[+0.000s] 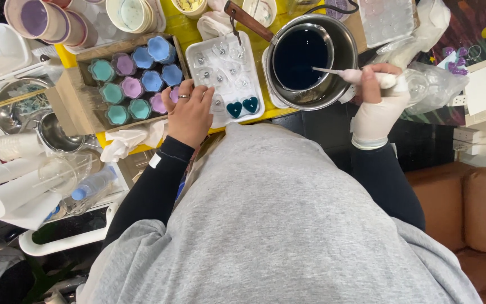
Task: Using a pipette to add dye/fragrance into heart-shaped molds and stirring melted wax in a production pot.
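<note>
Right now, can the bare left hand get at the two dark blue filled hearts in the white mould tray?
Probably yes. The bare left hand rests on the white mould tray edge, just beside the two dark blue filled hearts, with nothing lying between them.

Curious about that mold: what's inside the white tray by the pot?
The white tray holds clear heart cavities, two filled dark blue. The left hand hides its near-left corner.

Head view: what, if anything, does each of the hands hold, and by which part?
The right hand holds a white dropper by its bulb end, tip over the pot. The left hand holds nothing; it rests on the white mould tray.
</note>
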